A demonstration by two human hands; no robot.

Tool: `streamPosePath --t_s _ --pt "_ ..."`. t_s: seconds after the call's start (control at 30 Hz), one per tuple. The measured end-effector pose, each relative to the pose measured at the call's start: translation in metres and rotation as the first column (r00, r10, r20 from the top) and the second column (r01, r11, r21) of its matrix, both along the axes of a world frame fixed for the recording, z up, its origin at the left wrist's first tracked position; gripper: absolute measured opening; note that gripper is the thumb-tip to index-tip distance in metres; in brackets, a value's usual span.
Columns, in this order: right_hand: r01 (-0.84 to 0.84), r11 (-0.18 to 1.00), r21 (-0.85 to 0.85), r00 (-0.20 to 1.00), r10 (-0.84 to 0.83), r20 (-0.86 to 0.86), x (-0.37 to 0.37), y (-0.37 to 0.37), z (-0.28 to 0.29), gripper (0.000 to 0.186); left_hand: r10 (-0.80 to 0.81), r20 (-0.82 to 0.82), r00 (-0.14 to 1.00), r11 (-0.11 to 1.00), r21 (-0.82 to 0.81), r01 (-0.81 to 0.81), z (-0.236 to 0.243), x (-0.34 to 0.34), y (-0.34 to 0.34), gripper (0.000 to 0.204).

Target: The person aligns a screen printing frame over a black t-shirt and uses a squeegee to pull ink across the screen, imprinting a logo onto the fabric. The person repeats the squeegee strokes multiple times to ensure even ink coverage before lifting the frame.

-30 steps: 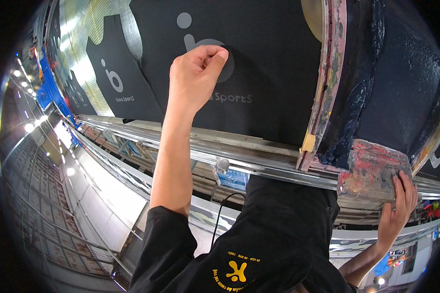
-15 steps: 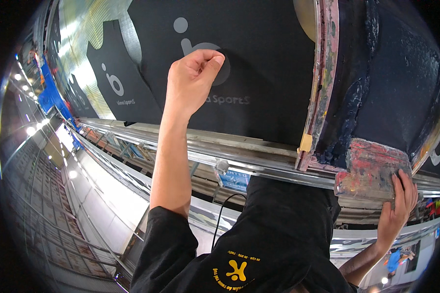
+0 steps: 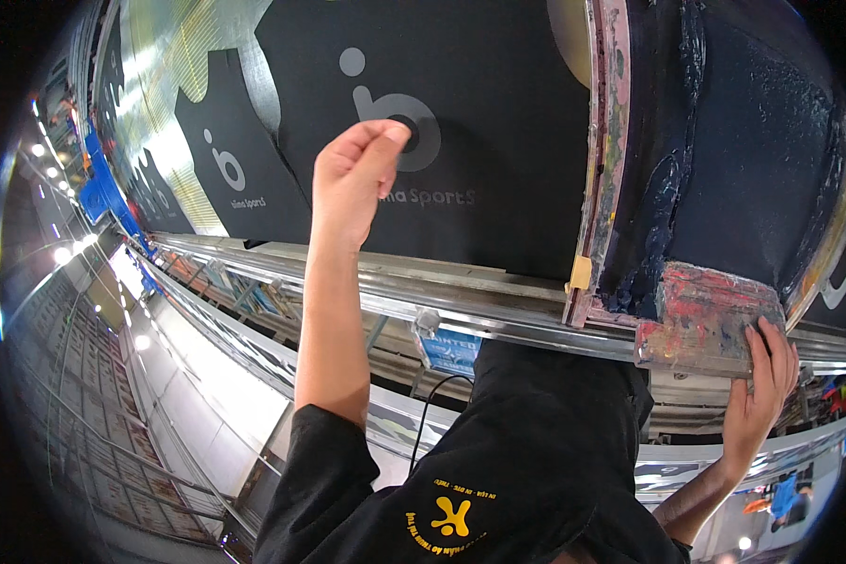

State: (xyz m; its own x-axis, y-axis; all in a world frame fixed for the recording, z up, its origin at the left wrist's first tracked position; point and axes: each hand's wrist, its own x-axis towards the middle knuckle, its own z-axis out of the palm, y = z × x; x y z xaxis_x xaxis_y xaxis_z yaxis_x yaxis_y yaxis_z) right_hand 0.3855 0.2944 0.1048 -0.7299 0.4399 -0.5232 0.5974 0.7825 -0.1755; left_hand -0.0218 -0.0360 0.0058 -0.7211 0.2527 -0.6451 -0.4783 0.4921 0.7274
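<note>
My left hand (image 3: 355, 179) is raised over a large black fabric panel (image 3: 498, 103) with a grey round logo and grey lettering. Its thumb and index finger are pinched together; whether anything tiny sits between them, I cannot make out. At the lower right, my right hand (image 3: 767, 376) curls its fingers over the end of a squeegee (image 3: 710, 315), whose wide block is stained red and grey. This squeegee lies at the near end of a screen printing frame (image 3: 603, 141), across a dark ink-covered mesh (image 3: 747, 160).
A metal rail (image 3: 536, 331) runs along the near edge of the long printing table. Further left, a smaller black cut piece (image 3: 230, 150) with the same logo lies on the shiny yellowish table surface (image 3: 174, 38). Blue cloth (image 3: 103, 188) hangs at the far left.
My left hand has drawn slightly left and toward me, uncovering more of the grey logo. My right hand stays on the squeegee. The whole view has shifted a little.
</note>
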Motion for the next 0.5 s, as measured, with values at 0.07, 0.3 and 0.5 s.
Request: streamPosePath --t_s 0.07,0.3,0.5 --pt "-0.013 1.000 -0.003 1.000 0.013 0.002 0.001 0.001 0.001 0.062 -0.087 -0.027 0.996 0.992 -0.093 0.084 -0.002 0.006 0.001 0.021" --pt "-0.008 1.000 -0.005 1.000 0.008 0.019 -0.002 0.002 0.002 0.062 -0.229 -0.085 0.970 0.950 -0.239 0.203 -0.004 0.000 0.013 0.025" --pt "0.011 1.000 0.009 0.999 -0.011 0.038 -0.001 0.002 0.001 0.062 -0.306 -0.094 0.947 0.915 -0.304 0.265 -0.007 0.000 0.018 0.027"
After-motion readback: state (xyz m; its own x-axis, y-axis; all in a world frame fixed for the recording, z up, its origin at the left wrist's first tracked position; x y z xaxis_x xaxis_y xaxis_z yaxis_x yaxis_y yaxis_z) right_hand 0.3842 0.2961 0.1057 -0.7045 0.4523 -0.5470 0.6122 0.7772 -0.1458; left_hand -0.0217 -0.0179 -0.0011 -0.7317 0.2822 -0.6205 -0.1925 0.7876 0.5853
